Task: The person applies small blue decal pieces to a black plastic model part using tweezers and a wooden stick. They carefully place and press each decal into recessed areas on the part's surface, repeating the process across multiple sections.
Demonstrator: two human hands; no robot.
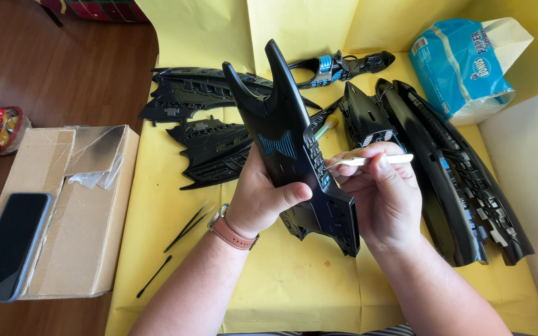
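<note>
Left hand (263,196) clamped round the lower middle of a long black plastic model hull piece with blue fin-shaped markings (294,140), thumb across its front face, fingers hidden behind. Piece held upright-tilted, forked tip pointing away from the person, blunt end down near the wrists

Right hand (384,199) pinched shut on a thin white stick-like tool (368,160), held roughly level, tip touching the right edge of the hull piece just above the left thumb. Can't tell what kind of tool it is

Brown leather watch strap (231,233) on the left wrist

Around the hands:
- beyond the left hand: flat black plastic wing-shaped parts (200,124) lying on the yellow paper-covered tabletop (281,292)
- right of the right hand: long black curved shell parts with ribbed insides (462,186), side by side
- beyond the right hand: smaller black part with blue details (344,65); further right, blue and white plastic pack (462,65)
- just left of the left wrist: black tweezers (189,225) and a thin black stick (154,277)
- well left: open brown cardboard box (63,211), dark phone (10,246) lying on its flap
</note>
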